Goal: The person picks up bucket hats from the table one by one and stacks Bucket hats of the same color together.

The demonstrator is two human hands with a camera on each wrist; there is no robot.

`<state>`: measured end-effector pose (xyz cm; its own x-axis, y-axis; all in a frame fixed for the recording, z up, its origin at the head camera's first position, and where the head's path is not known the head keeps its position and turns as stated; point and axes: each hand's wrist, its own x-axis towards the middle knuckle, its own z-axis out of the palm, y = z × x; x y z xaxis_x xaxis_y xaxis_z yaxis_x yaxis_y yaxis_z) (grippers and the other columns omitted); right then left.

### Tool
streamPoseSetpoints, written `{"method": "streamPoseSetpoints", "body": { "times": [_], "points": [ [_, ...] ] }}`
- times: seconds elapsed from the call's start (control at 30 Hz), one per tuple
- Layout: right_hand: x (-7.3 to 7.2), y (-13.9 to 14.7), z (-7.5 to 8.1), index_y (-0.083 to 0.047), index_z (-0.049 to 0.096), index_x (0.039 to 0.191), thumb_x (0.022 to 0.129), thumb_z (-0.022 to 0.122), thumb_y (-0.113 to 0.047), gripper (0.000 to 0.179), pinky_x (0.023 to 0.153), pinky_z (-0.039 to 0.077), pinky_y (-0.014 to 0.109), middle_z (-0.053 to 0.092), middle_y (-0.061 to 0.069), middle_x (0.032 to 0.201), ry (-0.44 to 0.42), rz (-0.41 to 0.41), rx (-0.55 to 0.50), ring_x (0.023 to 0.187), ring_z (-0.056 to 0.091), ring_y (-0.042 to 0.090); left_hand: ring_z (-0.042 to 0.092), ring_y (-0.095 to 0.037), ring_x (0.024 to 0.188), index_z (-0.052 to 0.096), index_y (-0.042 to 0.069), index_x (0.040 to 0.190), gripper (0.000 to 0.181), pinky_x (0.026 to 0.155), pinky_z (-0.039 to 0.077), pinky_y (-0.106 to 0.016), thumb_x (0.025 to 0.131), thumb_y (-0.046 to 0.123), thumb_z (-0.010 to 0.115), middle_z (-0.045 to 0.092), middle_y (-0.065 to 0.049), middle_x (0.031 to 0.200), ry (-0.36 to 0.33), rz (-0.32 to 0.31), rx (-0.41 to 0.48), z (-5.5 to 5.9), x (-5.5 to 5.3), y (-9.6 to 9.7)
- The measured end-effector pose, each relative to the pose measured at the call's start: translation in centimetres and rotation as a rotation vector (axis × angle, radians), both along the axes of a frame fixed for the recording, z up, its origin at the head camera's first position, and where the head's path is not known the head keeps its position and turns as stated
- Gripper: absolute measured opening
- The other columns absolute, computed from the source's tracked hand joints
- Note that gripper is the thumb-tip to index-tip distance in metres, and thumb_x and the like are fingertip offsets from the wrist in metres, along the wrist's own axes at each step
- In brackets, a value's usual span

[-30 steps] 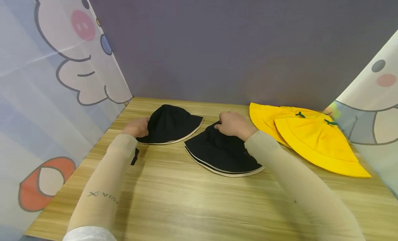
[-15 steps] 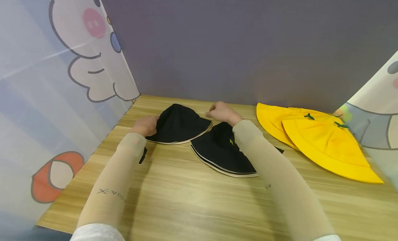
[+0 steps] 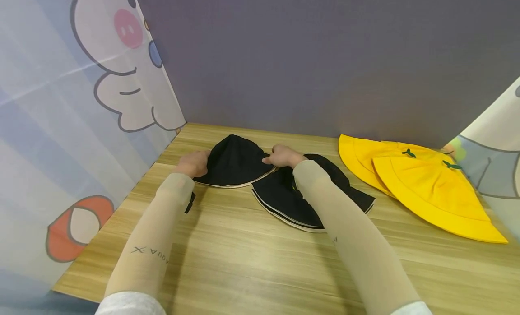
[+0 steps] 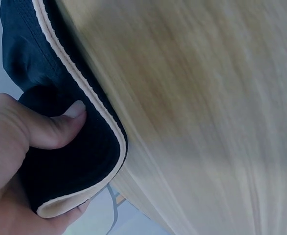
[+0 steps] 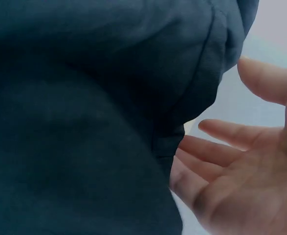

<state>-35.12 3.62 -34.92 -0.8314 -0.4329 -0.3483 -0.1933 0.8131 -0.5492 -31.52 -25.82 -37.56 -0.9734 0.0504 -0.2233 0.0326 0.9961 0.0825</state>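
A folded black bucket hat with a pale brim edge lies flat at the left of the table. My left hand grips its left brim corner; in the left wrist view the thumb presses on the dark cloth, the fingers behind. At the hat's right end is my right hand. In the right wrist view its fingers are spread, the fingertips beside the dark cloth. A second folded black hat lies under the right forearm, apparently with another layer beneath it.
Several yellow hats with green sprouts overlap at the right rear. A black strap end shows beside the left wrist. A grey partition stands behind the wooden table, with a printed curtain at left.
My right hand has left the second black hat and moved left to the right end of the first. My left hand stays on the first hat's corner. The view has turned slightly right-to-left.
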Motion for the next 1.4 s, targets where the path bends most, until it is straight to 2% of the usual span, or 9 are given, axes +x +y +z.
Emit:
{"method": "streamPoseSetpoints", "body": {
  "times": [0.13,0.23,0.37,0.47,0.7,0.9,1.07,1.2,1.4],
  "points": [
    [-0.1,0.2,-0.1,0.003,0.029,0.157,0.106,0.054,-0.037,0.07,0.114,0.036,0.049,0.031,0.02,0.162,-0.01,-0.01,-0.014,0.146,0.035,0.037,0.046,-0.046,0.135,0.031,0.002,0.158,0.064,0.102,0.044,-0.061,0.099,0.002,0.054,0.045,-0.027,0.151,-0.019,0.009,0.003,0.1,-0.2,0.2],
    [-0.2,0.3,-0.2,0.003,0.034,0.156,0.105,0.057,-0.033,0.066,0.11,0.041,0.047,0.04,0.019,0.157,0.026,-0.039,-0.094,0.131,0.051,0.034,0.047,-0.046,0.134,0.031,0.002,0.158,0.064,0.102,0.044,-0.061,0.098,0.002,0.054,0.046,-0.028,0.15,-0.024,0.017,0.006,0.3,-0.3,0.3],
    [-0.2,0.2,-0.4,0.003,0.041,0.152,0.104,0.06,-0.029,0.06,0.093,0.051,0.042,0.069,0.015,0.105,0.065,-0.074,-0.207,0.073,0.061,0.024,0.05,-0.047,0.13,0.035,0.001,0.155,0.06,0.1,0.046,-0.061,0.098,0.003,0.055,0.05,-0.029,0.145,-0.023,0.02,0.014,0.6,-0.3,0.3],
    [0.0,0.0,-0.5,0.003,0.045,0.149,0.104,0.06,-0.029,0.058,0.084,0.054,0.039,0.062,0.012,0.072,0.096,-0.07,-0.221,0.056,0.053,0.02,0.052,-0.046,0.128,0.037,0.001,0.153,0.058,0.098,0.047,-0.06,0.098,0.003,0.055,0.052,-0.029,0.143,-0.023,0.02,0.019,0.6,-0.3,0.4],
    [0.4,-0.7,-0.8,0.001,0.055,0.137,0.104,0.06,-0.022,0.041,0.083,0.047,0.039,0.058,0.018,0.127,0.242,-0.067,-0.129,0.087,0.057,0.025,0.051,-0.046,0.13,0.034,0.001,0.155,0.061,0.099,0.046,-0.061,0.098,0.004,0.055,0.049,-0.029,0.146,-0.033,0.029,0.023,0.4,-0.5,0.7],
    [0.8,-0.6,-0.2,0.004,0.053,0.14,0.104,0.056,-0.012,0.039,0.089,0.05,0.042,0.056,0.022,0.136,0.278,-0.07,-0.192,0.098,0.061,0.03,0.057,-0.045,0.12,0.045,0.001,0.147,0.052,0.091,0.05,-0.061,0.097,0.004,0.058,0.054,-0.029,0.139,0.001,0.068,0.0,0.6,-0.1,0.8],
    [1.1,0.1,0.5,0.006,0.047,0.146,0.103,0.057,-0.01,0.047,0.088,0.057,0.038,0.047,0.027,0.147,0.194,-0.062,-0.292,0.091,0.071,0.029,0.054,-0.049,0.122,0.038,-0.002,0.152,0.058,0.094,0.049,-0.061,0.098,0.007,0.055,0.048,-0.032,0.144,-0.008,0.098,0.034,1.3,0.2,0.0],
    [1.3,1.2,0.9,0.007,0.039,0.151,0.102,0.058,-0.007,0.054,0.081,0.06,0.037,0.039,0.028,0.154,0.074,-0.115,-0.394,0.079,0.074,0.026,0.046,-0.053,0.129,0.033,-0.011,0.15,0.061,0.103,0.042,-0.062,0.098,0.009,0.057,0.043,-0.037,0.145,-0.008,0.115,0.185,2.9,0.4,-1.0],
    [1.6,3.1,1.2,0.007,0.04,0.149,0.101,0.058,-0.006,0.053,0.086,0.058,0.041,0.04,0.029,0.152,0.003,-0.185,-0.502,0.09,0.073,0.03,0.039,-0.056,0.133,0.028,-0.018,0.149,0.07,0.11,0.035,-0.061,0.099,0.015,0.064,0.038,-0.041,0.144,-0.002,0.106,0.296,5.3,0.4,-1.6]
  ]
}}
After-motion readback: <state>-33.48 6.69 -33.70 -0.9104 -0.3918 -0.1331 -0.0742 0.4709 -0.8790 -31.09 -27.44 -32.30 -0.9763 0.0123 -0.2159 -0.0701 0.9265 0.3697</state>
